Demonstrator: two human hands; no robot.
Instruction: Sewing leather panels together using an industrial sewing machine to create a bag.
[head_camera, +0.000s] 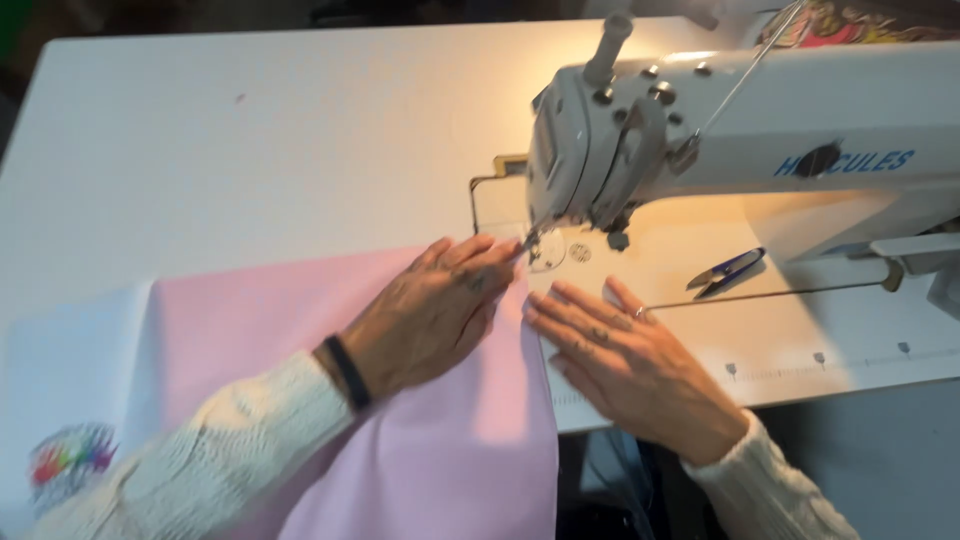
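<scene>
Presently pink cloth (440, 440) is pressed flat by left hand (435, 310) and right hand (625, 365), fingers extended and slightly apart, at the sewing machine (700, 140) needle; steady, even feeding is judged necessary next.

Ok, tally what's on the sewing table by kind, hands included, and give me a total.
Hands: 2, left hand and right hand, both flat on the pink fabric
Pink fabric: 1
White sewing machine: 1
Blue-handled thread snips: 1
White cloth with a rainbow print: 1
Total: 6
</scene>
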